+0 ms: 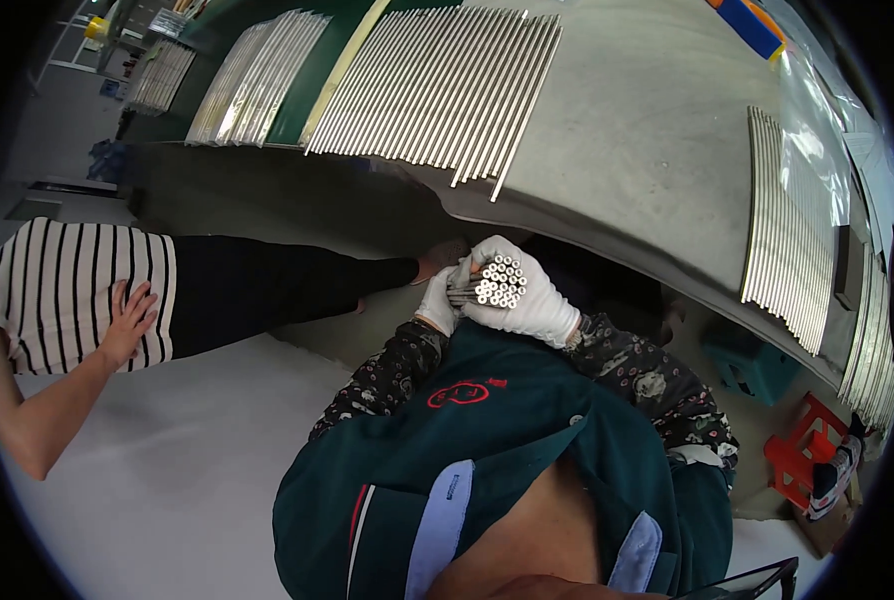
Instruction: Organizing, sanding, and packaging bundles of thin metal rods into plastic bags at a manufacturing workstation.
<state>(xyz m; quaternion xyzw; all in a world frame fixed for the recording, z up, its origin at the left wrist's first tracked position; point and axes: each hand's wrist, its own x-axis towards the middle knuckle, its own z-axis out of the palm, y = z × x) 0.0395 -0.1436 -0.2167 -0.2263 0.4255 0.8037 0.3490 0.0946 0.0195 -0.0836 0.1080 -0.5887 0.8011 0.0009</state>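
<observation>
Both my hands wear white gloves and are held together in front of my chest, just off the table's near edge. They are closed round a bundle of thin metal rods, whose round ends face up toward me; several show a dark spot at the centre. My right hand wraps the bundle from the right, fingers curled over its far side. On the left, my left hand grips the rods' side, its fingers partly hidden. The lower length of the bundle is out of sight.
On the grey table lies a wide row of metal rods, with bagged rods farther left. More rods lie at the right, near clear plastic film. A person in a striped top stands at left. A red stool stands below right.
</observation>
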